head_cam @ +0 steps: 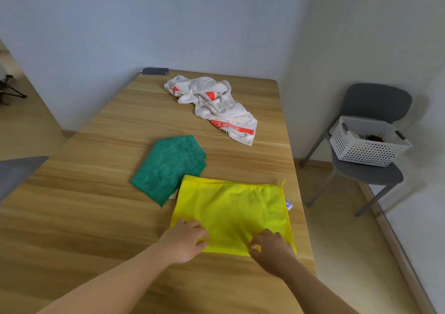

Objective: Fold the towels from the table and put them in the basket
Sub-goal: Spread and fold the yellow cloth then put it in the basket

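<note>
The basket (pixel 361 150) sits off the table, on the seat of a grey chair (pixel 378 101) by the right wall. It's white plastic, boxy, with round holes all over its walls and a grey handle at each end. Something dark (pixel 375 137) lies in the bottom; I can't tell what. No towel is in it.

All three towels are on the wooden table (pixel 96 217), pale with a streaky grain. The yellow towel (pixel 231 212) is nearest, by the front right edge. It's a fine-ribbed cloth lying flat in a neat rectangle, with a small loop at its far right corner and a label poking out on the right side. The left hand (pixel 185 239) is at its near left corner with the fingers curled down onto the cloth and the thumb tucked against the hem. The right hand (pixel 272 248) is near the right corner, thumb and forefinger closed in a pinch on the near edge.

Just beyond, touching the yellow one's far left corner, the green towel (pixel 168 169) lies folded flat, nubbly and angled. Farther back the white towel (pixel 212 104), terry with orange-red printing, is crumpled in a loose heap. A dark flat thing (pixel 155 71) lies at the far edge.
</note>
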Available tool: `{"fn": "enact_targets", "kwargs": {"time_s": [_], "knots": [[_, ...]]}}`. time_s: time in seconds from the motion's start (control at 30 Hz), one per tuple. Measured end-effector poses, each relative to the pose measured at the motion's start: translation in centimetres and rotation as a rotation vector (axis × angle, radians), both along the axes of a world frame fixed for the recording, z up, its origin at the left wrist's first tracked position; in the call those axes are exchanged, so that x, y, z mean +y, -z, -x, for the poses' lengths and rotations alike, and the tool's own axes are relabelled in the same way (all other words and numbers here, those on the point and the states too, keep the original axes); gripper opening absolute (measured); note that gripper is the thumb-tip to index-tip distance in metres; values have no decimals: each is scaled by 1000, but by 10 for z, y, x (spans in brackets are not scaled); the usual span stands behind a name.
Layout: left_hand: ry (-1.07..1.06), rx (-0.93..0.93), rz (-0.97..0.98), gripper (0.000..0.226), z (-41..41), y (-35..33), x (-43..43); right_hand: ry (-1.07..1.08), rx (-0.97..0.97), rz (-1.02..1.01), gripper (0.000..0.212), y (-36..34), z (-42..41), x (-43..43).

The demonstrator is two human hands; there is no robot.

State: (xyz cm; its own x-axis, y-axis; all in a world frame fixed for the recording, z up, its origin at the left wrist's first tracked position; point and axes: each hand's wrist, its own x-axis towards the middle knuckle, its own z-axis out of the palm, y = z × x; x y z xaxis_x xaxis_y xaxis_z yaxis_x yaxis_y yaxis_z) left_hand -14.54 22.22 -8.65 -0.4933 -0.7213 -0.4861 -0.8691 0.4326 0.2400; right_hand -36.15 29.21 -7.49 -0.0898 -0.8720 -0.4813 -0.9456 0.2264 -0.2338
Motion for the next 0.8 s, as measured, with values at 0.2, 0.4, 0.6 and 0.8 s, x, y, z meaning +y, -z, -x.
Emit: {"fn": "enact_targets", "kwargs": {"time_s": [0.2, 0.4, 0.6, 0.8], "knots": [[-203, 226, -250, 20, -5, -6, -7, 169, -53, 78, 24, 5, 3, 14], [-690, 200, 70, 39, -14, 6, -5, 680, -90, 233, 32, 8, 32, 31], [-962, 154, -90, 56, -10, 15, -2, 869, -312, 201, 27, 22, 39, 35], [-1043, 301, -71, 33, -15, 12, 6, 952, -413, 234, 8, 22, 40, 39]]}}
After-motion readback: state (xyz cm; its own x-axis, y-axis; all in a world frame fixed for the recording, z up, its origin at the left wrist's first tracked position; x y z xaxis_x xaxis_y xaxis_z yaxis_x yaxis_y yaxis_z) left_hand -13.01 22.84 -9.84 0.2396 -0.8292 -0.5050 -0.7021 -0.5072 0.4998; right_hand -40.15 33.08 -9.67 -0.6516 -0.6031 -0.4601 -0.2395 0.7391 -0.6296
